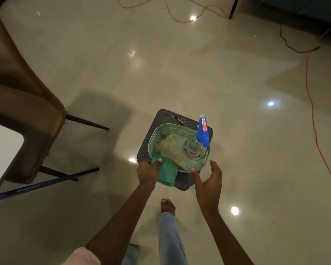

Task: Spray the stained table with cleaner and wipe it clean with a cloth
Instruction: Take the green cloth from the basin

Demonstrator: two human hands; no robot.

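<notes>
Nearest, the left hand (pixel 148 170) pinches the green cloth (pixel 167 173), its grip clamped on the fabric where it hangs over the near rim of the pale green basket (pixel 180 133). The right hand (pixel 208 178) hovers just beside the rim, grip apart, holding nothing. The likely mishap: tugging the cloth could tip the basket off the dark stool (pixel 182 181). Further in, the spray bottle (pixel 196 145) leans in the far corner and could topple out.

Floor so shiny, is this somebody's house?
Probably a home's dining area: glossy tiled floor, a brown chair beside a white table, and a spray bottle in a basket.
</notes>
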